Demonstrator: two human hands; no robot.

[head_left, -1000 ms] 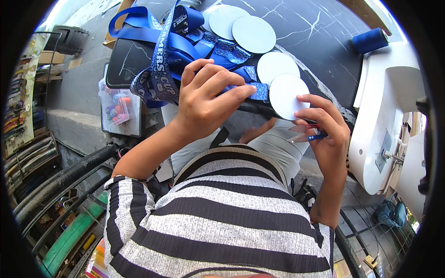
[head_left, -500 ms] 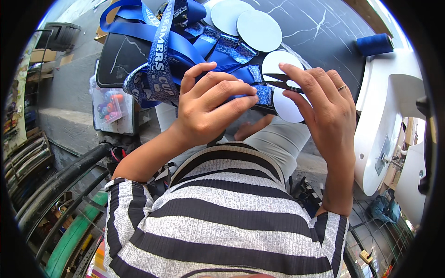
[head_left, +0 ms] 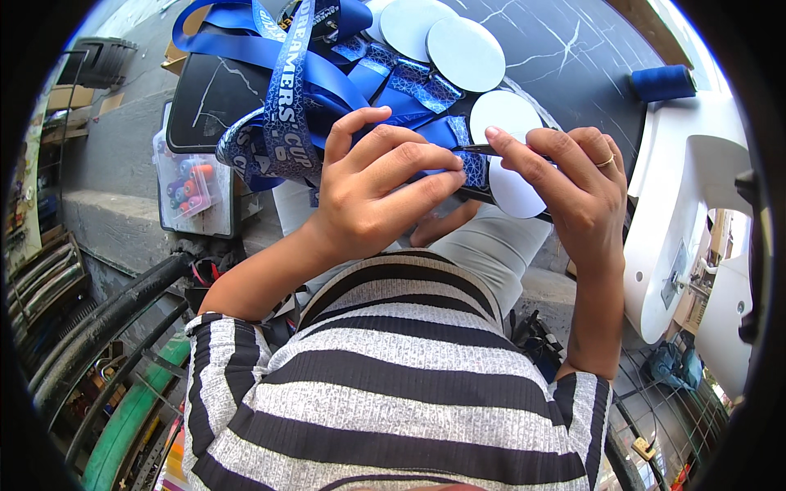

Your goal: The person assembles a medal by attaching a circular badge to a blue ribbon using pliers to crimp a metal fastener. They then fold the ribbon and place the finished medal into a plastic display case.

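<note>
My left hand [head_left: 372, 188] pinches the patterned end of a blue ribbon lanyard [head_left: 472, 170] near the edge of the black table. In my right hand [head_left: 581, 184] is a pair of small black thread snips [head_left: 477, 150], held between thumb and fingers. Their blades are together, with the tip at the ribbon beside my left fingertips. Whether a thread lies between them is too small to tell. White round discs lie about the ribbon ends: one disc [head_left: 517, 192] under my right hand, another disc [head_left: 501, 113] just beyond. A heap of blue printed ribbons [head_left: 286, 106] spreads left of these.
More white discs [head_left: 467, 53] overlap on the marble-patterned black table [head_left: 565, 41]. A blue thread spool [head_left: 663, 83] sits at far right by a white sewing machine [head_left: 671, 188]. At left, below table level, stands a clear box of coloured spools [head_left: 192, 192]. Black metal rails [head_left: 115, 315] run at lower left.
The snips' blades, apart before, have come together at the ribbon end. My right thumb and fingers have squeezed closer. My left hand has shifted slightly right.
</note>
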